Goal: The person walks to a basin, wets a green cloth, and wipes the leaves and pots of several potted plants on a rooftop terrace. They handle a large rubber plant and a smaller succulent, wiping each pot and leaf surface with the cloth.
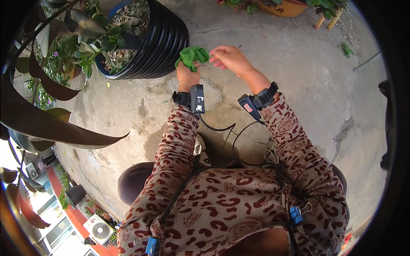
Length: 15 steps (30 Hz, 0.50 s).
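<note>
My left hand (188, 75) grips a bunched green cloth (194, 57) just beside the black ribbed plant pot (166, 41). To the right of the cloth, my right hand (231, 59) is held in the air, its fingers apart and slightly curled, with nothing in them. A narrow gap shows between its fingertips and the cloth. The pot holds soil (134, 16) with small stones and thick-leaved green plants. Each wrist bears a strapped black device with a cable.
Large dark leaves (64, 128) reach in from the left. An orange-brown pot (283, 8) stands at the top right, near wooden legs. Cracked concrete ground (307, 80) lies around me. A thin metal rod (366, 61) is at the far right. Cables hang between my arms.
</note>
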Tool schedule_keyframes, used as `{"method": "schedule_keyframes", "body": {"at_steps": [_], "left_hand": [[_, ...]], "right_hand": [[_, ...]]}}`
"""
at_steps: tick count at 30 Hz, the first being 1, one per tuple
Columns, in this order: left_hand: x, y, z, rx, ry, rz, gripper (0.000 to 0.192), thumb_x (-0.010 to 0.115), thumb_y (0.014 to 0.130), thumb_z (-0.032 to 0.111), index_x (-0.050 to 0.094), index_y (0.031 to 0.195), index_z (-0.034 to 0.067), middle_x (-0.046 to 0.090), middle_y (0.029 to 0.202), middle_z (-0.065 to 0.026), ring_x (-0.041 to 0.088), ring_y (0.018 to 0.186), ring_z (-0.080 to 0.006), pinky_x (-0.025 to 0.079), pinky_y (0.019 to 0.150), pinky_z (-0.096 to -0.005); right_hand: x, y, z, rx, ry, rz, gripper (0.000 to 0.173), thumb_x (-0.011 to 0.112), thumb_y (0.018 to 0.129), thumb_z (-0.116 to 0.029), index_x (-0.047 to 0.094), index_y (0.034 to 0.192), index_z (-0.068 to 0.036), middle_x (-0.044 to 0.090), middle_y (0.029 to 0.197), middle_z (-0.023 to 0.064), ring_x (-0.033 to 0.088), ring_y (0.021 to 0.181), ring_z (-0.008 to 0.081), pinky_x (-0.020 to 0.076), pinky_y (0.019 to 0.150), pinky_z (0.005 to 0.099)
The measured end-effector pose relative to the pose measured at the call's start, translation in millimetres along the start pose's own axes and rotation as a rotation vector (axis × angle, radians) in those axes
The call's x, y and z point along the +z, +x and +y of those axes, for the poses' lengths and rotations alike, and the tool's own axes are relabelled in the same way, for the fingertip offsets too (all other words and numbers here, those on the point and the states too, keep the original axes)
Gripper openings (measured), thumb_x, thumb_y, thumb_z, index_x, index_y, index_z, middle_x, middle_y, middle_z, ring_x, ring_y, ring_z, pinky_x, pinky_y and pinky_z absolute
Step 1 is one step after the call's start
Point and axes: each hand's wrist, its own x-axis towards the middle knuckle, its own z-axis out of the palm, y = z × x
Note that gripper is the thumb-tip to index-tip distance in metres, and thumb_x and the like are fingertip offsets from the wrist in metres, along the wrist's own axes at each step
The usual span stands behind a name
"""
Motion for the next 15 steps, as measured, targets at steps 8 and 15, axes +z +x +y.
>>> {"method": "schedule_keyframes", "body": {"at_steps": [8,15], "left_hand": [[-63.6,-25.8,116.8,0.403,-0.190,0.492,0.025,0.040,0.087,0.025,0.049,0.104,0.009,0.050,0.097,-0.0063,0.047,0.073,-0.0170,0.043,0.057,-0.0294],[-19.5,-5.9,48.9,-0.116,-0.461,0.164,0.016,0.046,0.084,0.023,0.048,0.089,0.008,0.050,0.082,-0.0057,0.044,0.062,-0.0164,0.039,0.054,-0.0280]], "right_hand": [[-1.3,-0.7,-1.9,0.001,-0.016,-0.019,0.030,0.044,0.088,-0.027,0.055,0.104,-0.005,0.062,0.092,0.0060,0.057,0.078,0.0134,0.0449,0.068,0.0264],[-4.4,-1.4,-3.9,0.044,-0.013,-0.001,0.027,0.044,0.088,-0.024,0.056,0.102,-0.005,0.062,0.091,0.0058,0.057,0.077,0.0132,0.0448,0.066,0.0261]]}}
